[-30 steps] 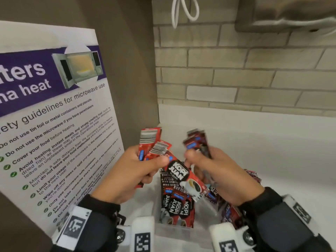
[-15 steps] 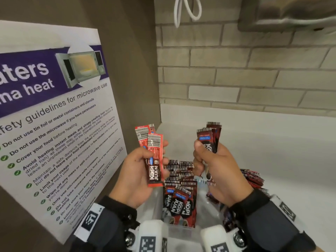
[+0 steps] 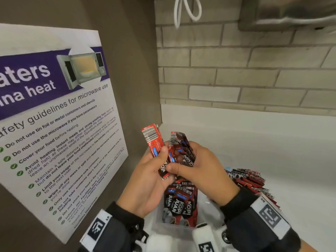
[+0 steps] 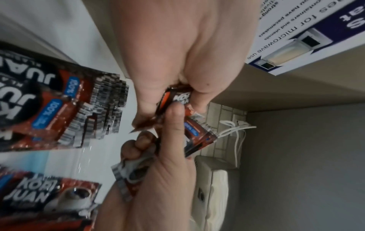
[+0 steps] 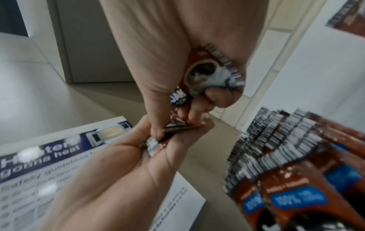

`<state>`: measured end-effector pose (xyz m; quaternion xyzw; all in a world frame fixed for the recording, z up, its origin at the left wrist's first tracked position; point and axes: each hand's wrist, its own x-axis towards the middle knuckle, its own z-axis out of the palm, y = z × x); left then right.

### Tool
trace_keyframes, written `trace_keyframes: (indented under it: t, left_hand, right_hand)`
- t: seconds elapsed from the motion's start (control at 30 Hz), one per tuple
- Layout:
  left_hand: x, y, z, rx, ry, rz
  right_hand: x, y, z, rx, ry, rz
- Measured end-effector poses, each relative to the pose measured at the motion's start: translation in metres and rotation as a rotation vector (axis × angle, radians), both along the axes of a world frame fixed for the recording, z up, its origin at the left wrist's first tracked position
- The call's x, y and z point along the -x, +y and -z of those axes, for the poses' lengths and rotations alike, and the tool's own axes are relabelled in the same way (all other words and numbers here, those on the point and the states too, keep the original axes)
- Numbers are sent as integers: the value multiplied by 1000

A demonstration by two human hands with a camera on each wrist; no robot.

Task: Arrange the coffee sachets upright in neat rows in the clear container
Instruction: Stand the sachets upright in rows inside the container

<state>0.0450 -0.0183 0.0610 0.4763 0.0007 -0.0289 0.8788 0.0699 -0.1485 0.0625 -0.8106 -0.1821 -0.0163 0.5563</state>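
Note:
Red and black coffee sachets (image 3: 181, 200) stand upright in a row inside the clear container (image 3: 160, 213) below my hands. My left hand (image 3: 151, 177) grips a few sachets (image 3: 151, 139) with barcode ends up. My right hand (image 3: 196, 166) holds its own small bunch of sachets (image 3: 180, 144) and its thumb presses against the left hand's bunch. Both hands meet above the container. In the left wrist view my left hand (image 4: 177, 96) pinches a sachet (image 4: 175, 100). In the right wrist view my right hand (image 5: 197, 100) clenches crumpled sachets (image 5: 207, 73).
A loose pile of more sachets (image 3: 249, 180) lies on the white counter (image 3: 272, 151) to the right. A microwave safety poster (image 3: 54, 124) leans on the brown wall at the left. A brick wall (image 3: 236, 70) rises behind, with a white cable (image 3: 187, 10) hanging.
My two hands, apart half a second ago, have come together above the container. The right hand's bunch now touches the left hand's bunch.

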Motion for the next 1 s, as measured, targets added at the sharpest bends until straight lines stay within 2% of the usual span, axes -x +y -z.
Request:
trace_keyframes:
  t: [0.07, 0.2, 0.23, 0.4, 0.6, 0.7, 0.73, 0.8, 0.87, 0.9, 1.0]
  left_hand:
    - [-1, 2, 0, -41, -50, 0]
    - [-7, 9, 2, -167, -94, -100]
    - [-8, 11, 3, -193, -86, -130]
    - [-4, 6, 6, -228, -60, -161]
    - [2, -1, 2, -319, -134, -95]
    - [1, 5, 1, -381, -118, -115]
    - [1, 9, -1, -441, -122, -112]
    - [0, 20, -3, -697, -187, -61]
    - [-2, 30, -5, -981, -249, 56]
    - [-3, 34, -5, -1067, -256, 103]
    - [-2, 36, -8, -1094, -277, 141]
  right_hand:
    - [0, -2, 0, -50, 9, -11]
    - [-2, -9, -1, -454, 251, -11]
    - [-2, -11, -2, -504, 284, -16]
    - [-2, -14, -2, -584, 325, -37]
    - [0, -11, 1, -570, 366, -77]
    - [-1, -14, -2, -579, 326, 21]
    - [-3, -18, -2, -582, 294, 81]
    - [-7, -25, -7, -577, 214, 162]
    - [-7, -32, -14, -488, 145, 142]
    - [-6, -34, -18, -398, 126, 83]
    - [-1, -37, -22, -122, 149, -102]
